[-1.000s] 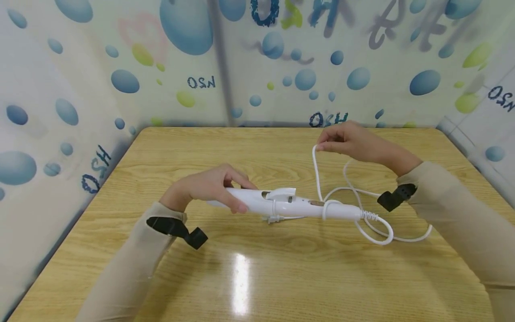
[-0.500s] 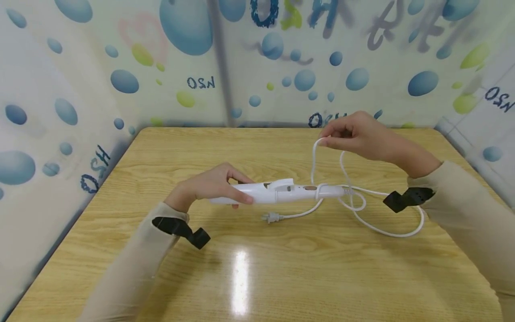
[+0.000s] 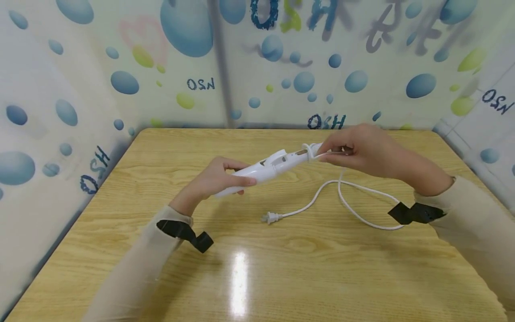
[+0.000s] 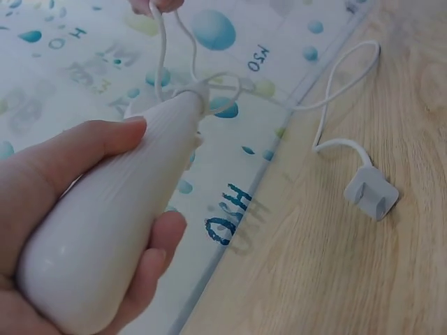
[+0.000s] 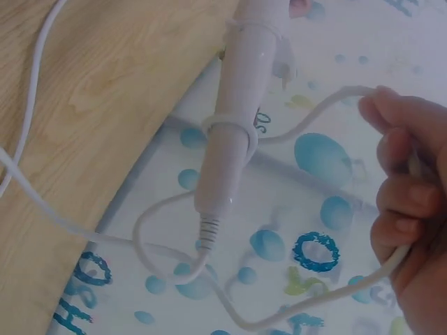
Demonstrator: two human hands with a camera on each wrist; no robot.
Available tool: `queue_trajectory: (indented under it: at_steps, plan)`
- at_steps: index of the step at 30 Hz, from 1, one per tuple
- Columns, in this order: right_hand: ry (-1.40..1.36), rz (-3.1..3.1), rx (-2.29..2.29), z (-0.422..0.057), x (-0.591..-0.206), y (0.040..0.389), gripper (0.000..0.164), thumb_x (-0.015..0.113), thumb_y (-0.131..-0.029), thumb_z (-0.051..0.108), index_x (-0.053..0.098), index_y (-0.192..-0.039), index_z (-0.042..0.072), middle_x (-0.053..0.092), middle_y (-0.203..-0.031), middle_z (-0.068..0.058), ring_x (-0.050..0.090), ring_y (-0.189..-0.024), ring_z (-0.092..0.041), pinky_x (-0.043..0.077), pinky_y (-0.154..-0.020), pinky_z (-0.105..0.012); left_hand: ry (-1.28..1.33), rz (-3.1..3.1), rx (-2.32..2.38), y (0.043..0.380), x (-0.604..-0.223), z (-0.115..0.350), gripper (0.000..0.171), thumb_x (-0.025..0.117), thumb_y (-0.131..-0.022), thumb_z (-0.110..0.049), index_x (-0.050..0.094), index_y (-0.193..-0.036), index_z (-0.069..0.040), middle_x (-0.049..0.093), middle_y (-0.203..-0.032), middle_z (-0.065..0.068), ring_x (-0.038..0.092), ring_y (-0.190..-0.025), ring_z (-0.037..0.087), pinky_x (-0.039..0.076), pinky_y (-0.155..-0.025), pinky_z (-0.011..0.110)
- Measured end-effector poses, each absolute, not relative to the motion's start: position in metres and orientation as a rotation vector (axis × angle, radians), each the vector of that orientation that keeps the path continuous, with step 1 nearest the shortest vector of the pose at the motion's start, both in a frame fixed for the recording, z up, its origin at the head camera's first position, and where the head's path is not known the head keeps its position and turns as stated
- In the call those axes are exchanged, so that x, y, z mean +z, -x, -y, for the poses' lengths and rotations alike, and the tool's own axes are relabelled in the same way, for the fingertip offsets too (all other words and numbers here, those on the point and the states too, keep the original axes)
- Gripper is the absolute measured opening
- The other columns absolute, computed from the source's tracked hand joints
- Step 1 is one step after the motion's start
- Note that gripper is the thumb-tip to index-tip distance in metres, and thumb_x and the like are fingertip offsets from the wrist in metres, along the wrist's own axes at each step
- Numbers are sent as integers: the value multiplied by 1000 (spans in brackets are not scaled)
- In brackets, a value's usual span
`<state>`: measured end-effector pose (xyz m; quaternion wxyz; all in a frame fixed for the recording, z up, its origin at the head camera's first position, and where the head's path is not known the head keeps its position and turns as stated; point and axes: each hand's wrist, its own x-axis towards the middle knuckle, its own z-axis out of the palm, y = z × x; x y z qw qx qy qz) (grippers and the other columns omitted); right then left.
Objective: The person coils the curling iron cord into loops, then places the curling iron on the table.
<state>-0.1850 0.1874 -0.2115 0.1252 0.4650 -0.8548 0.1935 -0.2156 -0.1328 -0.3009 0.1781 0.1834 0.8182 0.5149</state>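
Observation:
My left hand (image 3: pixel 213 181) grips the thick end of a white curling iron (image 3: pixel 260 171), thumb on top. The iron is tilted, its cord end up and to the right. Around its handle runs a loop of white cord (image 5: pixel 230 125), close to the cord's ribbed sleeve (image 5: pixel 208 232). Beside that end, my right hand (image 3: pixel 368 150) pinches the cord with thumb and forefinger; in the right wrist view the other fingers curl round it too. The two-prong plug (image 3: pixel 272 218) lies on the table, with the cord (image 3: pixel 370 189) curving right from it.
The wooden table (image 3: pixel 306 277) reaches back to a wall (image 3: pixel 241 67) printed with blue and green drops. Black straps (image 3: pixel 173 228) sit on both sleeves. Slack cord lies on the table below my right hand.
My left hand has raised the curling iron's cord end up and away, so it tilts. My right hand rose, then came down beside that end with the cord. Less cord lies looped at right.

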Motion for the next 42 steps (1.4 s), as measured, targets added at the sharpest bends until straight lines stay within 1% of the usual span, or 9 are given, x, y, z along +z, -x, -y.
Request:
queue_trajectory:
  at_steps: [6, 10, 14, 18, 22, 27, 32, 37, 42]
  plan:
    - [-1336, 2469, 336, -188, -210, 177, 11, 70, -80, 11, 70, -87, 19, 53, -69, 16, 39, -51, 1, 34, -45, -21, -488, -2305, 1586, 215, -301, 132, 45, 75, -76, -26, 65, -117, -10, 62, -109, 12, 63, -72, 28, 52, -67, 44]
    - [-1326, 2418, 254, -195, -209, 176, 8, 66, -85, 21, 72, -90, 19, 50, -66, 15, 39, -52, 0, 31, -43, -21, -493, -2317, 1633, 215, -299, 133, 44, 76, -75, -24, 66, -116, -11, 64, -105, 12, 64, -69, 28, 53, -64, 41]
    - [-1313, 2381, 145, -202, -202, 175, 30, 52, -92, 39, 73, -91, 18, 44, -65, 14, 37, -51, -3, 28, -41, -22, -498, -2333, 1639, 216, -298, 137, 43, 76, -75, -23, 66, -115, -10, 65, -103, 12, 64, -66, 28, 53, -61, 36]
    - [-1238, 2424, -5, -206, -190, 173, 13, 65, -85, 26, 73, -93, 19, 44, -68, 13, 40, -54, -5, 32, -43, -25, -505, -2332, 1638, 215, -296, 140, 44, 76, -76, -23, 66, -116, -9, 64, -105, 13, 64, -67, 28, 52, -60, 35]
    - [-1212, 2433, -67, -204, -185, 170, 13, 68, -81, 19, 73, -93, 21, 45, -69, 13, 40, -54, -5, 32, -43, -24, -500, -2339, 1632, 214, -295, 141, 43, 76, -76, -23, 66, -116, -11, 63, -107, 11, 63, -67, 27, 51, -59, 33]
    - [-1245, 2354, -11, -196, -194, 165, 36, 46, -95, 42, 73, -94, 18, 48, -66, 11, 39, -49, -5, 26, -37, -23, -495, -2374, 1626, 214, -295, 138, 42, 77, -75, -25, 67, -114, -12, 64, -104, 10, 64, -67, 27, 50, -58, 32]
    - [-1241, 2272, 121, -183, -209, 163, 60, 25, -97, 49, 73, -92, 13, 50, -66, 7, 39, -49, -5, 26, -38, -22, -459, -2413, 1651, 213, -292, 133, 44, 78, -73, -26, 67, -113, -12, 62, -105, 9, 64, -68, 26, 52, -60, 33]
    - [-1209, 2267, 258, -176, -224, 162, 49, 35, -98, 42, 72, -94, 11, 50, -64, 7, 39, -50, -5, 29, -40, -23, -402, -2436, 1701, 210, -290, 128, 47, 79, -71, -28, 67, -113, -11, 61, -107, 9, 64, -71, 25, 53, -63, 36]
    - [-1193, 2407, 354, -178, -237, 159, 23, 56, -90, 12, 68, -109, 5, 48, -65, 8, 37, -53, -4, 32, -44, -22, -350, -2415, 1795, 209, -290, 132, 48, 80, -71, -28, 67, -113, -10, 62, -108, 9, 64, -72, 26, 53, -66, 39]
